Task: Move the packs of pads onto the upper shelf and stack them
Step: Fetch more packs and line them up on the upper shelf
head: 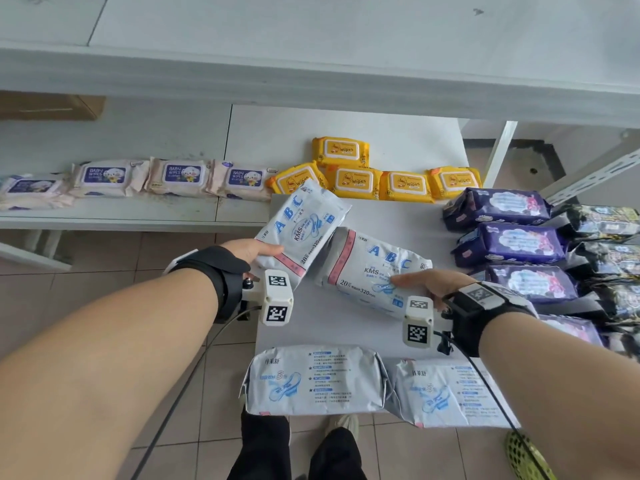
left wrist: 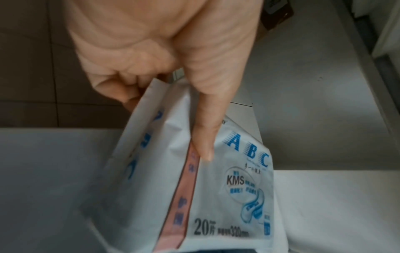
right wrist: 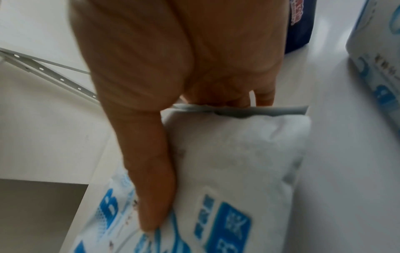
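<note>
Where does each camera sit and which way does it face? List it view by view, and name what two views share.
Head: worn on the head, looking down at the white table; both forearms, left hand, right hand and legs show.
Left wrist: along the left hand at its white ABC pad pack; thumb on top.
Right wrist: along the right hand at the second ABC pad pack.
Shared: head and left wrist views both show the left hand's pack.

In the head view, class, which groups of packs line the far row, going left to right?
Pink baby wipes packs → yellow wipes packs → purple packs → black packs
</note>
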`<move>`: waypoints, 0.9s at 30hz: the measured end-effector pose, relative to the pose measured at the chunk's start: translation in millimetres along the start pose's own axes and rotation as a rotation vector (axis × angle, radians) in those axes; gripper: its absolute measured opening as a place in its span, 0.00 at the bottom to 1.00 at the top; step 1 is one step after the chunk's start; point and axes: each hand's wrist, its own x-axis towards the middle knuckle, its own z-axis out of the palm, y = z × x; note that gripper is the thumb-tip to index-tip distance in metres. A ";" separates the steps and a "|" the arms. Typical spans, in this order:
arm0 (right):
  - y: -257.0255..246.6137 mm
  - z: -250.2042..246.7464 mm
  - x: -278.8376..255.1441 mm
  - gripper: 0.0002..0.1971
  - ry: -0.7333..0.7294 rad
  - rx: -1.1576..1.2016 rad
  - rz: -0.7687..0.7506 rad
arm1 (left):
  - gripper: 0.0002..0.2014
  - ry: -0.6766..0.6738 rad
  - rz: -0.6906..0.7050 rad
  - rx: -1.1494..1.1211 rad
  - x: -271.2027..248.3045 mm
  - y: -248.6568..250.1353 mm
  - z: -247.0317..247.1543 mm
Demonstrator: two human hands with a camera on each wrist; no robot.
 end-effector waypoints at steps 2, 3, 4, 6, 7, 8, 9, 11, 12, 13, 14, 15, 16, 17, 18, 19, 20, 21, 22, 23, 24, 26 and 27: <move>-1.6 0.8 -0.5 0.34 -0.002 0.089 -0.011 | 0.09 -0.038 -0.021 0.048 1.3 1.3 -0.3; -3.1 1.4 -1.1 0.33 -0.008 0.139 -0.017 | 0.09 -0.056 -0.024 0.067 2.1 1.4 -0.6; -5.6 1.8 -1.8 0.32 -0.009 0.186 -0.025 | 0.10 -0.071 -0.021 0.075 2.7 1.2 -1.0; -9.0 2.3 -3.7 0.28 -0.005 0.247 -0.035 | 0.09 -0.079 -0.007 0.066 5.0 0.3 -2.4; -9.6 1.8 -4.2 0.27 0.000 0.265 -0.035 | 0.08 -0.078 0.005 0.054 4.7 -0.1 -3.1; -9.7 1.2 -5.1 0.27 0.003 0.279 -0.035 | 0.07 -0.074 0.017 0.042 4.0 -0.4 -3.2; -9.6 0.8 -6.0 0.27 0.004 0.289 -0.037 | 0.07 -0.067 0.022 0.034 3.5 -0.9 -3.4; -9.5 1.3 -7.5 0.27 -0.002 0.302 -0.041 | 0.06 -0.064 0.023 0.023 3.6 -2.5 -2.5; -9.8 1.2 -8.2 0.27 0.002 0.307 -0.045 | 0.06 -0.071 0.027 0.017 3.6 -3.1 -2.0; -9.9 0.4 -8.6 0.27 0.015 0.319 -0.053 | 0.05 -0.078 0.032 0.011 3.9 -3.6 -1.7; -10.0 -0.9 -9.5 0.25 0.036 0.343 -0.063 | 0.05 -0.081 0.037 0.007 4.3 -4.3 -1.7; -9.9 -3.0 -9.2 0.22 0.062 0.377 -0.075 | 0.05 -0.082 0.038 0.006 5.3 -5.4 -2.2; -10.0 -5.2 -9.0 0.20 0.086 0.415 -0.089 | 0.05 -0.082 0.036 0.000 6.2 -6.3 -2.8; -10.3 -7.5 -8.8 0.18 0.100 0.452 -0.106 | 0.05 -0.083 0.034 -0.008 6.9 -7.0 -3.8; -10.8 -8.8 -9.3 0.17 0.111 0.485 -0.123 | 0.05 -0.083 0.036 -0.011 7.0 -7.3 -4.6; -11.5 -9.8 -9.2 0.17 0.125 0.511 -0.143 | 0.04 -0.079 0.037 -0.007 7.3 -7.5 -5.7; -12.1 -10.3 -8.3 0.19 0.148 0.533 -0.161 | 0.04 -0.075 0.036 0.002 7.1 -7.1 -6.8; -13.0 -10.4 -7.1 0.23 0.179 0.557 -0.176 | 0.04 -0.074 0.037 0.011 6.6 -5.7 -8.2; -14.5 -9.9 -6.9 0.27 0.212 0.589 -0.189 | 0.03 -0.078 0.041 0.018 5.7 -3.8 -9.5; -16.5 -9.7 -7.3 0.29 0.246 0.628 -0.206 | 0.02 -0.083 0.046 0.023 5.6 -1.0 -11.2; -19.1 -9.4 -7.6 0.31 0.279 0.666 -0.229 | 0.03 -0.086 0.047 0.033 4.7 2.4 -12.9; -24.1 -9.4 -7.7 0.32 0.346 0.711 -0.269 | 0.05 -0.083 0.036 0.082 2.2 10.1 -17.4; -26.6 -9.2 -7.8 0.31 0.380 0.720 -0.282 | 0.06 -0.076 0.032 0.113 1.7 13.3 -20.1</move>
